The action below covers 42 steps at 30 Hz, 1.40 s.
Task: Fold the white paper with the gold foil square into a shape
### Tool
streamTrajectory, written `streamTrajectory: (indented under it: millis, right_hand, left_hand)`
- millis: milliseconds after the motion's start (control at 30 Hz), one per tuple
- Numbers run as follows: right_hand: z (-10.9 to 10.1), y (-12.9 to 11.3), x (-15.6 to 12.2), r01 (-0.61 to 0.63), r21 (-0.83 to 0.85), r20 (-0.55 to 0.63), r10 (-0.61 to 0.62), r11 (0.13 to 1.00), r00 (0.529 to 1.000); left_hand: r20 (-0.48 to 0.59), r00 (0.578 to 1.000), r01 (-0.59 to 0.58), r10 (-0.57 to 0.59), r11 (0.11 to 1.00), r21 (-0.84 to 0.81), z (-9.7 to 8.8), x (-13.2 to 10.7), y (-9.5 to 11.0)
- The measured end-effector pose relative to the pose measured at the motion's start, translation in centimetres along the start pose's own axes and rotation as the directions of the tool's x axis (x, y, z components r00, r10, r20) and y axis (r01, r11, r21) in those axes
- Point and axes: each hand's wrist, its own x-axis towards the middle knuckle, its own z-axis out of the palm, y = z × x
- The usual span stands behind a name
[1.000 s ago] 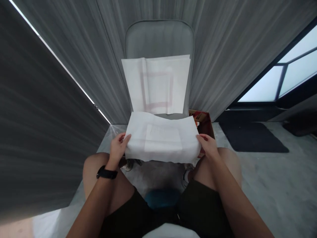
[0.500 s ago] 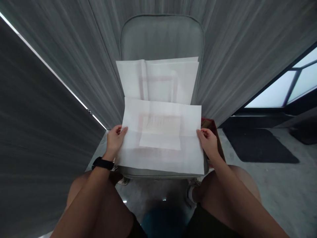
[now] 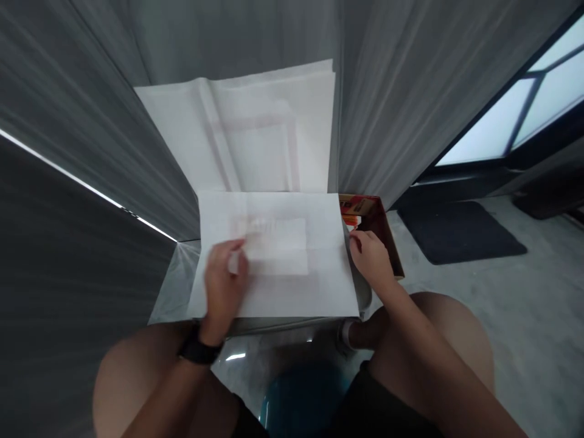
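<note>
Now my left hand has let go of the edge of the white paper sheet and has moved in over the middle of it. This hand is blurred, so it is moving. Its fingers are half curled, and I cannot tell if they press on the paper or only pass above it, but I see no pinch. My right hand stays at the right edge of the sheet, and its fingers seem closed on the paper. The sheet lies wide and nearly flat over a grey seat edge, just above my knees. Behind it, a larger folded sheet stands up, with faint pink lines in a square shape. Just beside my right hand is a brown cardboard box with something red and orange inside. A black watch strap is around my left wrist. Farther right lie a dark floor mat and a bright window.
</note>
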Motion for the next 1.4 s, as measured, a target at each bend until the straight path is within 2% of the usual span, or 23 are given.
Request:
streamTrajectory:
  millis: [33,67,133,167,200,267,367,467,600,700,767,833,967,1100,1200,1300,1400]
  right_hand:
    - [-0.3,0.5,-0.3,0.04,0.053,-0.01,-0.039,0.998,0.999]
    - [-0.5,1.0,-0.7,0.064,0.105,-0.013,-0.063,0.992,0.998]
    - [-1.1,1.8,-1.5,0.08,0.194,0.006,-0.082,0.978,0.997]
    - [-1.4,2.0,-2.0,0.083,0.228,0.023,-0.09,0.97,0.996]
    - [-1.7,2.3,-2.5,0.088,0.259,0.039,-0.101,0.962,0.994]
    - [-2.2,2.6,-3.6,0.112,0.31,0.053,-0.135,0.944,0.989]
    - [-2.7,2.8,-4.8,0.158,0.364,0.034,-0.183,0.918,0.983]
    - [-3.0,3.2,-5.6,0.193,0.387,-0.004,-0.207,0.902,0.978]
    - [-3.6,3.5,-6.8,0.212,0.38,-0.097,-0.189,0.9,0.977]
    - [-4.3,2.7,-8.1,0.24,0.357,-0.14,-0.203,0.903,0.969]
    - [-4.5,1.5,-8.9,0.307,0.32,-0.131,-0.279,0.896,0.951]
    - [-4.3,0.1,-9.2,0.402,0.262,-0.091,-0.392,0.877,0.915]
    - [-2.5,-2.3,-8.4,0.577,0.135,-0.012,-0.581,0.805,0.814]
    - [0.4,-3.1,-6.7,0.643,0.042,0.075,-0.644,0.765,0.761]
    - [2.1,-3.2,-6.2,0.641,0.016,0.147,-0.636,0.767,0.758]
    - [3.0,-3.3,-6.6,0.597,-0.008,0.17,-0.587,0.802,0.792]
    - [3.4,-3.7,-7.4,0.561,-0.041,0.187,-0.546,0.827,0.817]
  left_hand:
    - [0.096,0.993,-0.059,0.065,0.996,-0.066,0.9,-1.8,2.5]
    - [0.212,0.964,-0.135,0.158,0.984,-0.116,1.9,-3.7,4.9]
    - [0.414,0.842,-0.307,0.346,0.938,-0.16,4.1,-7.4,8.4]
    - [0.477,0.776,-0.386,0.411,0.909,-0.156,5.0,-9.1,9.4]
    - [0.51,0.729,-0.453,0.456,0.881,-0.141,5.9,-10.5,9.9]
    - [0.487,0.714,-0.534,0.503,0.841,-0.085,7.0,-12.3,9.6]
    - [0.447,0.724,-0.558,0.525,0.827,-0.068,7.1,-12.7,7.8]
    - [0.459,0.75,-0.472,0.477,0.871,-0.134,6.2,-11.5,7.1]
    - [0.459,0.835,-0.209,0.303,0.947,-0.245,5.6,-9.7,7.2]
    - [0.427,0.895,0.037,0.126,0.935,-0.354,6.0,-8.5,6.6]
    - [0.398,0.917,0.136,0.022,0.921,-0.365,6.4,-7.6,5.9]
    - [0.371,0.927,0.178,-0.056,0.936,-0.303,6.6,-6.8,5.2]
    - [0.389,0.919,0.109,-0.06,0.988,-0.107,6.5,-5.7,4.5]
    - [0.431,0.902,0.002,-0.028,0.998,0.061,6.2,-5.2,4.2]
    - [0.428,0.904,-0.067,0.004,0.989,0.133,5.8,-4.9,4.2]
    - [0.401,0.91,-0.182,0.103,0.969,0.165,5.4,-4.7,4.2]
    - [0.418,0.862,-0.346,0.288,0.936,0.068,5.2,-4.8,4.2]
